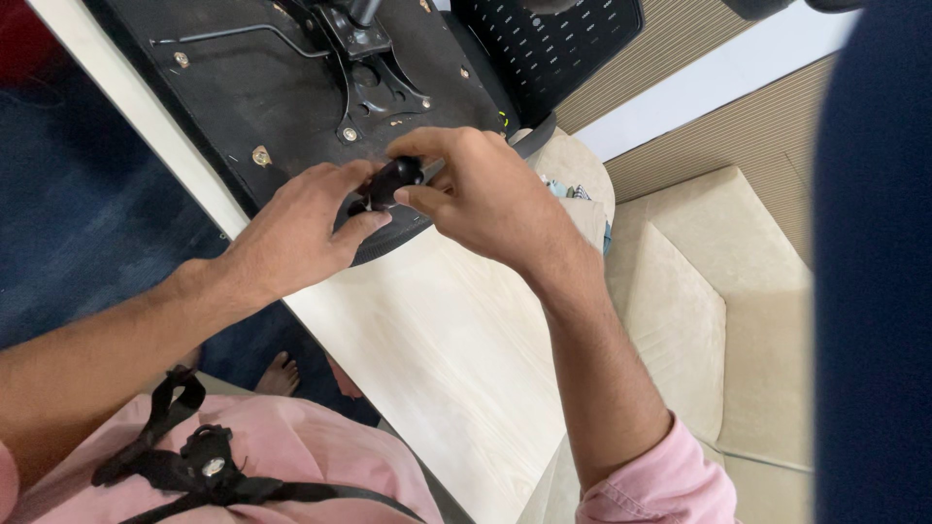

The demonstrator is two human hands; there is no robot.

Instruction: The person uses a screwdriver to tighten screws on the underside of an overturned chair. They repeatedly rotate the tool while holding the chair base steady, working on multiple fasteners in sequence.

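Head view: the pale wooden table (456, 359) carries an upturned black chair seat (262, 87) (underside up, so its metal bracket (374, 82) and bolts face me). At the seat's near edge my left hand (291, 233) and right hand (481, 194) meet on a small black knob (393, 182), fingers of both pinched shut around it, steadying it from either side.

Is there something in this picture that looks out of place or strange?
Yes. An office chair seat lies upside down on the pale wooden table, its black underside and metal mounting plate facing up. Both hands, left hand and right hand, grip a small black part at its edge.
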